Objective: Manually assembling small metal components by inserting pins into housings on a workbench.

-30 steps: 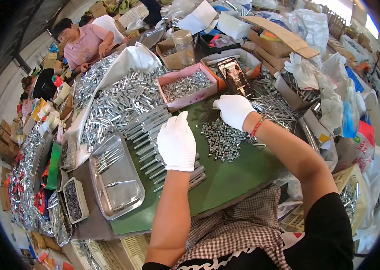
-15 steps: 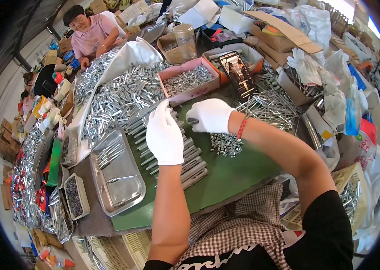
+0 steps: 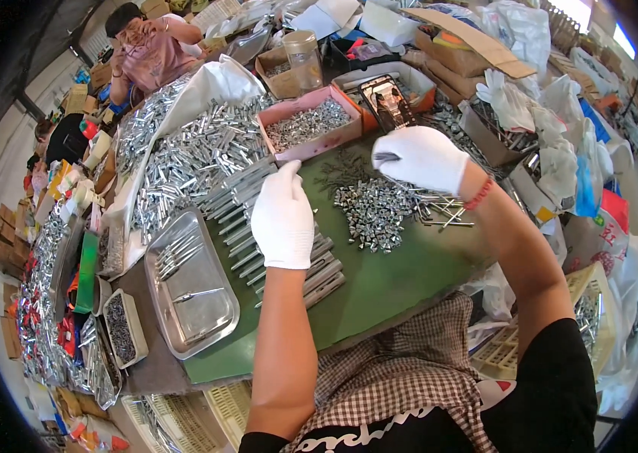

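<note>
Over a row of grey metal tubes [image 3: 323, 291] on the green tabletop [image 3: 402, 283] lies my left hand [image 3: 283, 219], in a white glove. Its fingers stretch away from me and rest on the tubes; their undersides are hidden. My right hand [image 3: 421, 157], also gloved, is closed in a pinch, with small dark metal pieces [image 3: 387, 157] showing at the fingertips. It hovers above a heap of small shiny metal cones [image 3: 373, 215]. Beside the heap, thin dark pieces [image 3: 343, 170] are scattered. Long thin rods [image 3: 443, 208] lie partly under my right wrist.
A steel tray [image 3: 213, 313] with several pointed metal parts stands at left. A pink box [image 3: 311, 143] of small parts and a phone [image 3: 388, 103] are at the far side. Loose metal tubes [image 3: 183, 170] pile up far left. Another person [image 3: 157, 57] sits beyond them.
My right hand has moved right and away from the tubes, uncovering the cone heap and dark pieces. My left hand stays over the tubes. The other person has raised their hands.
</note>
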`<state>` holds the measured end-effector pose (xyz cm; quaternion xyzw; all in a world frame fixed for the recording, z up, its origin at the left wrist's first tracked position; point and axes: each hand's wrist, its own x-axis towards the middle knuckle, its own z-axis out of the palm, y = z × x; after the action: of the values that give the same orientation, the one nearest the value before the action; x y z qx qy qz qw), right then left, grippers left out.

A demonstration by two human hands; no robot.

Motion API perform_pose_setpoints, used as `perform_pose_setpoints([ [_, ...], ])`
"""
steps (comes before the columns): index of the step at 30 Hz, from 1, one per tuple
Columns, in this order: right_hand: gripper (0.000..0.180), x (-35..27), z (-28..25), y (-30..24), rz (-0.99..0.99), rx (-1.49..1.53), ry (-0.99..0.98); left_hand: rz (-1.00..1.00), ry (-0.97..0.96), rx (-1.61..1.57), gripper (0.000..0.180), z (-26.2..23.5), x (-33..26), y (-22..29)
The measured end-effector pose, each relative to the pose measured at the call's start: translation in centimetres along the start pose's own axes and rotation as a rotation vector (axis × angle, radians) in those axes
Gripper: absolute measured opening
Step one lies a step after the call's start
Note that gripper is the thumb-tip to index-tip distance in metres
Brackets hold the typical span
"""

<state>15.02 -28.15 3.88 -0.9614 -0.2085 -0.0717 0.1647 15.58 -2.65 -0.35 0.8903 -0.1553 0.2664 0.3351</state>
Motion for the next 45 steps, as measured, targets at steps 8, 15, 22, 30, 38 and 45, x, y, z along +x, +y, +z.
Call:
perform_pose_setpoints([
  [8,0.019,-4.2,3.3,-1.1,0.051,-0.001,0.002,0.283,-0.143,0.399,0.017,0.1,-0.3,1.0],
  [15,0.019,1.8,6.6,-5.1,-0.081,0.028,0.004,0.189,0.132,0.409,0.022,-0.7,0.6,-0.3],
  [22,0.019,5.1,7.3,-7.0,-0.094,-0.151,-0.257,0.173,0.084,0.373,0.024,-0.5,0.4,-0.2],
  [30,0.027,-0.1,3.8,-5.1,-0.107,-0.168,-0.168,0.226,0.086,0.316,0.029,-0.2,0.4,-0.4],
  [38,0.019,-3.2,7.2,-5.9,-0.334,-0.102,-0.049,0.230,0.068,0.315,0.027,0.5,0.1,-0.9],
  [45,0.008,-3.8,5.8,-5.0,-0.392,-0.150,-0.038,0.233,0.107,0.310,0.025,0.6,0.1,-0.9],
])
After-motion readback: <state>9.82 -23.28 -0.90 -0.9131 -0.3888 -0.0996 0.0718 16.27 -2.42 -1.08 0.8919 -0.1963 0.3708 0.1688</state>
